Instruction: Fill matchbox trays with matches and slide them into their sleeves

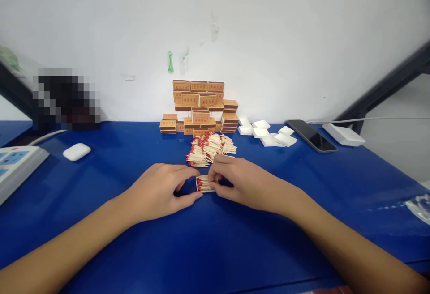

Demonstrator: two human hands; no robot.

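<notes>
Tray (206, 191) lying just in front of match pile (208, 147), probably for short reach. Left hand (164, 191) pinching tray's left end thumb-to-finger, apparently steadying it. Right hand (240, 180) curling over other end, fingertips nearly together; cannot tell if holding matches (203, 183). Tray looking white, shallow, showing matches' red heads.

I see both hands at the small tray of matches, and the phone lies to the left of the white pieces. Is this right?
Not quite: the head view shows the phone to the right of the white pieces, not to the left. The left hand and right hand are indeed at the small tray of matches.
</notes>
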